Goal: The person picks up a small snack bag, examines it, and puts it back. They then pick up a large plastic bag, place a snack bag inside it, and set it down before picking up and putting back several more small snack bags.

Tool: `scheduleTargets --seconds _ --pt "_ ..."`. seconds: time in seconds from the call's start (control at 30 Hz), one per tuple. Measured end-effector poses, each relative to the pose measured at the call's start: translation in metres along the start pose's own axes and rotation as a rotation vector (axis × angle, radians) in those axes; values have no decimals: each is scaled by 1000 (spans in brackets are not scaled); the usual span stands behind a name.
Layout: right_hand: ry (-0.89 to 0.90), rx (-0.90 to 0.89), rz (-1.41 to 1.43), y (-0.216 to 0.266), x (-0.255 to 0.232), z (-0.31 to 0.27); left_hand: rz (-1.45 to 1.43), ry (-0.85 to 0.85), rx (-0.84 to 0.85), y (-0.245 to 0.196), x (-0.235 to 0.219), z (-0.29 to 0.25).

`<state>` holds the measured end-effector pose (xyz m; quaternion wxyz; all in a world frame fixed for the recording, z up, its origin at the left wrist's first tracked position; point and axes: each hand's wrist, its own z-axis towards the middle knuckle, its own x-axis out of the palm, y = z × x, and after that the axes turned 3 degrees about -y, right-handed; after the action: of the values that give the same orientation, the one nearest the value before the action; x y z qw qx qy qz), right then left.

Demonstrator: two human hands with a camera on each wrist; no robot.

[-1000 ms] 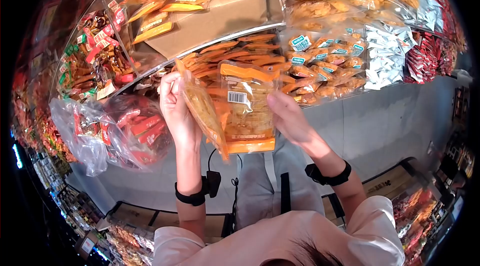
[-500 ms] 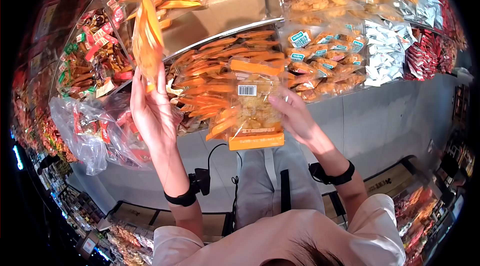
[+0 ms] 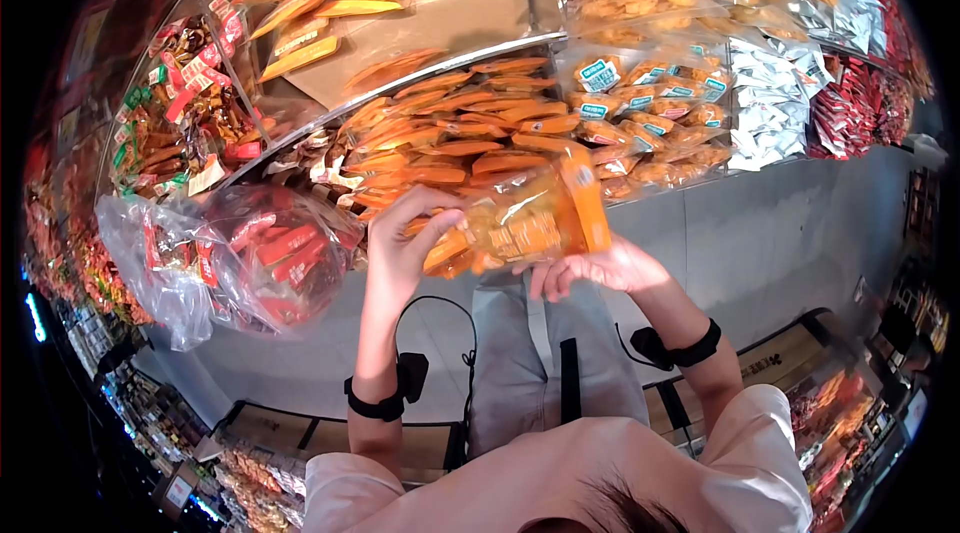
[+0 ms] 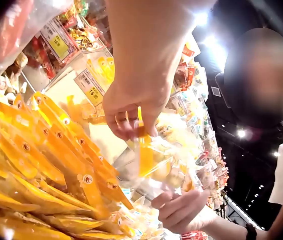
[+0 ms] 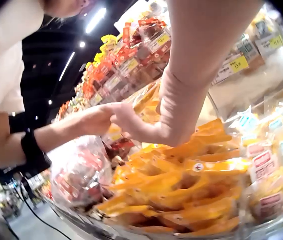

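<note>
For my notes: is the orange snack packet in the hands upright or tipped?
Tipped: the snack packet lies sideways between left hand and right hand.

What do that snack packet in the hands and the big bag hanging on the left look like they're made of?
The snack packet, held by the left hand and right hand, looks like thin glossy plastic film: clear in the middle, so yellowish food shows through, with printed orange bands at the ends. The big bag seems to be soft, crinkled clear plastic; red packs show through it and light glints off its folds.
</note>
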<state>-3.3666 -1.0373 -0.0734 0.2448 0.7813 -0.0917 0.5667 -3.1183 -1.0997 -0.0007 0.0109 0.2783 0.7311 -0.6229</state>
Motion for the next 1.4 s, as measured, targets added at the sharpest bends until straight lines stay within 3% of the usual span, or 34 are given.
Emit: scheduleTargets --seconds 0.07,0.1,0.13,0.2,0.33,0.43,0.47,0.53,0.6,0.67,0.7,0.73,0.77,0.9,0.97,1.03,1.1,1.33,1.4 --pt "-652 -47 -321 2 7 -6 -168 -89 -229 16 1 -4" --pt "-724 -185 -428 6 8 -4 -236 -107 -290 15 1 -5" --pt "-837 -189 -258 21 16 0 -237 -109 -293 16 1 -5" --pt "-761 -259 -142 25 4 -8 -334 -103 -393 21 1 -6" --pt "-661 -312 -179 27 8 -7 -423 -118 -399 32 8 -5" --pt "-702 -220 -456 21 17 0 -427 -25 -386 38 13 -4" --pt "-702 -220 -455 21 17 0 -304 23 -367 40 14 -3" --pt "-776 -210 -717 23 20 -1 -181 72 -346 36 19 3" --pt "-875 -231 -788 30 24 -7 180 -148 -87 28 24 12" --pt "-1145 -540 -1027 37 28 -14 252 -151 -114 27 24 23" --pt "-1143 -535 -1031 44 29 -16 355 -204 48 28 26 31" --pt "-1156 -709 -1328 56 29 -17 456 -257 210 30 28 40" --pt "-1143 -888 -1627 66 28 -16 452 -263 207 31 32 48" --pt "-992 -970 -1883 89 30 6 641 -342 299 51 54 85" --pt "-962 -932 -1975 95 28 27 755 -378 322 63 61 92" --pt "-930 -896 -2066 101 20 48 943 -305 343 70 65 93" --pt "-785 -854 -2286 105 11 69 922 -313 299 74 71 91" --pt "-779 -536 -2556 109 21 99 923 -383 213 73 93 88" --pt "-782 -540 -2553 98 16 115 918 -344 150 72 95 85"
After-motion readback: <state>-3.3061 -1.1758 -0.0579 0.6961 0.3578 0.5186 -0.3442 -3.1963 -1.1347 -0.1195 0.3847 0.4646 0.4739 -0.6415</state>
